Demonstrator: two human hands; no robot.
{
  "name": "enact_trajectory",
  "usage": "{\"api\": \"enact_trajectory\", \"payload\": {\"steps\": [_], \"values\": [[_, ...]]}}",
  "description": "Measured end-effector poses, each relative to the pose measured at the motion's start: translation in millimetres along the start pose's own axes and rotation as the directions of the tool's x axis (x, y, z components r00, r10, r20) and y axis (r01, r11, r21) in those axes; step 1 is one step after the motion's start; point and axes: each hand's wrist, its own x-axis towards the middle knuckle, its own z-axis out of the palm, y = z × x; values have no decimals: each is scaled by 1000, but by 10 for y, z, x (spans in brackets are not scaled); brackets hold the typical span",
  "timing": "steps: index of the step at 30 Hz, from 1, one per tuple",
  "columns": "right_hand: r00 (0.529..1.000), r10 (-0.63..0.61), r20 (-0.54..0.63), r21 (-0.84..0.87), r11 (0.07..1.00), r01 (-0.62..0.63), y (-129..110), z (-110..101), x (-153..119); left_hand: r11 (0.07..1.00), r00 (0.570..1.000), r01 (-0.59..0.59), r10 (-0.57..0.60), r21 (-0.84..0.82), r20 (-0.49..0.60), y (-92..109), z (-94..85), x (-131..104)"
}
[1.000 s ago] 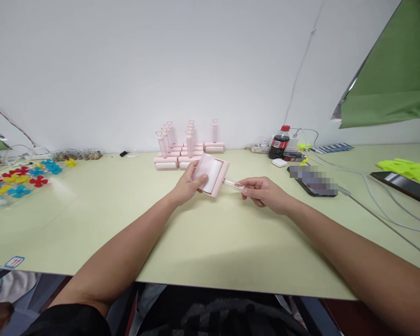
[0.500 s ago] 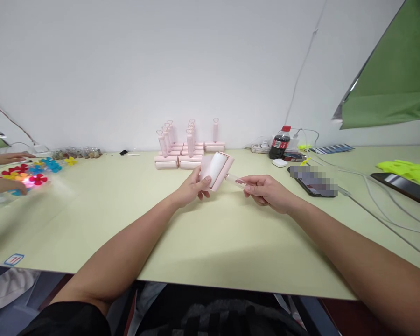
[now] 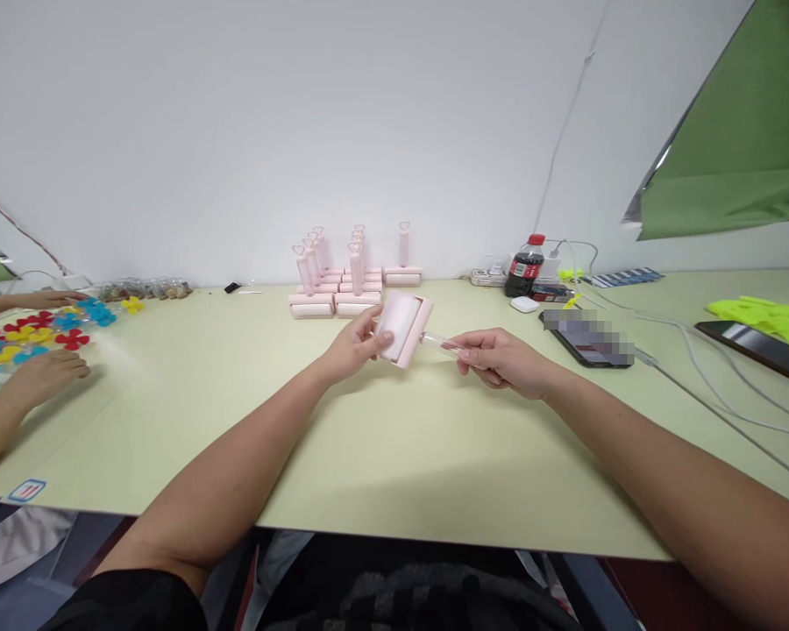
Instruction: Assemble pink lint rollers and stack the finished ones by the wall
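Observation:
A pink lint roller (image 3: 401, 329) is held above the table between my two hands, its head tilted. My left hand (image 3: 356, 346) grips the head from the left, thumb across the front of the pale cover and the other fingers behind. Around the slim, clear-looking handle, the fingers of my right hand (image 3: 505, 361) are closed. Several more pink lint rollers (image 3: 358, 304) stand just behind, heads down and handles upright, with heart-shaped loops on top.
At the right are a cola bottle (image 3: 524, 267), a white case (image 3: 524, 304), a phone (image 3: 585, 340), cables and a dark device (image 3: 759, 350). Another person's hand (image 3: 51, 377) is by colourful flower-shaped pieces (image 3: 72, 339) at the left. A wall stands behind the table.
The roller's head has turned and shifted slightly left, and its pale cover now lies over more of the white roll. The other person's near hand moved right and toward the table's front edge.

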Motion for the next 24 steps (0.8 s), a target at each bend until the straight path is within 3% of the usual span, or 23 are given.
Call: {"api": "enact_trajectory", "payload": {"steps": [3,7,9,13,16,21,24], "values": [[1000,9,-5,-14,1000,-9,29,59,19,998,997,65,-66,25,40,0,61,-28],[997,22,-70,-4,1000,-22,25,118,22,995,995,96,-97,25,34,-18,89,-34],[995,34,-90,26,999,-32,5,121,3,986,986,164,-164,2,1,-42,104,-22],[996,-36,86,205,979,18,-37,85,-49,920,904,387,-392,-62,-169,-97,144,33],[979,-151,139,298,949,104,-76,85,-31,870,851,445,-485,-214,-202,-108,143,88],[983,-185,9,334,927,172,-295,163,198,828,886,290,-422,-479,-193,-113,52,151],[970,-140,-200,212,960,182,-498,165,458,840,849,286,-446,-462,-285,-173,20,153]]}}
